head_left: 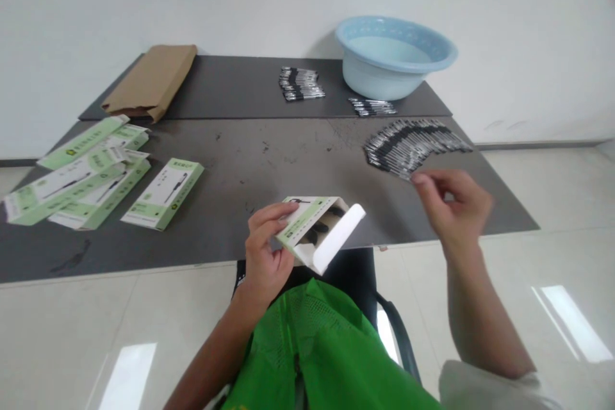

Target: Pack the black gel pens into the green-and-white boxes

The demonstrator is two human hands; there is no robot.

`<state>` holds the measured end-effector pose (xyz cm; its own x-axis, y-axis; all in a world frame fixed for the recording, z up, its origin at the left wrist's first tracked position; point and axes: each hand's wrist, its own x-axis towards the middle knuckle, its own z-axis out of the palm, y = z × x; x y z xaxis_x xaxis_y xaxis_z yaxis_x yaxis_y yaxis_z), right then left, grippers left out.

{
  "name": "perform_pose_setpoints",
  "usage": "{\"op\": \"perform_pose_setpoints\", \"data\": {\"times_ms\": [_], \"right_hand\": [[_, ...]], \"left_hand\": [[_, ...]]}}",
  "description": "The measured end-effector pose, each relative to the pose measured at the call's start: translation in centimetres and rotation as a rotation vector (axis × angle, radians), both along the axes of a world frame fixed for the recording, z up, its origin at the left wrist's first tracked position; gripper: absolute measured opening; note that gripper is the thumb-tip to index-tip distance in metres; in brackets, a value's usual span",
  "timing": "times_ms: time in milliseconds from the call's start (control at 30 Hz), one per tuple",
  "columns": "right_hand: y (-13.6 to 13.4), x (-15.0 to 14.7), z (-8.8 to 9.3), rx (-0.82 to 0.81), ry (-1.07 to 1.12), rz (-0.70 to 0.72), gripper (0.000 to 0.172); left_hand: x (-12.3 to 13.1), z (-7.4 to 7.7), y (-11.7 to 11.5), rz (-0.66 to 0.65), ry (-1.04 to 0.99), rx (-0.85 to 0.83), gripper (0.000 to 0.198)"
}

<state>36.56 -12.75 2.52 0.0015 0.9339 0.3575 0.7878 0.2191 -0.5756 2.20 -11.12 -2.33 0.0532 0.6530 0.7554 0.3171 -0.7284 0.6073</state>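
The left hand (269, 246) grips an open box (298, 225), a slim carton of green-and-white printed card; its plain white end flap sticks out, and dark, rounded shapes show in its mouth. The right hand (456, 205) has thumb and forefinger drawn together in a pinch at the near edge of a curved fan of pens (408, 141), clear and glossy with black bands; whether a pen sits between the fingertips, I cannot tell. The fan lies on the right of the matt grey, scuffed worktop (250, 160), with two smaller pen clusters (300, 84) farther back. A smooth, round blue basin (394, 64) stands behind. At the left, flat-sided cartons (86, 179) overlap in a loose heap near a creased brown paper bag (151, 80), and a single carton (163, 194) lies just beside them.
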Motion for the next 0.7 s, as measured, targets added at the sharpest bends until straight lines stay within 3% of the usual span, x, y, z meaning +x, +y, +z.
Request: {"op": "perform_pose_setpoints", "data": {"times_ms": [200,333,700], "right_hand": [[2.6,2.8,-2.9,-0.025,-0.222,-0.175,0.045],[4.4,3.7,-4.0,-0.073,-0.312,-0.231,0.048],[7.1,4.8,-2.6,-0.308,-0.321,-0.246,0.028]], "left_hand": [[-0.2,0.3,0.5,-0.025,-0.060,0.049,0.057],[-0.3,0.2,0.9,0.013,-0.088,0.020,0.048],[-0.6,-0.2,1.3,-0.003,-0.014,-0.060,0.038]]}}
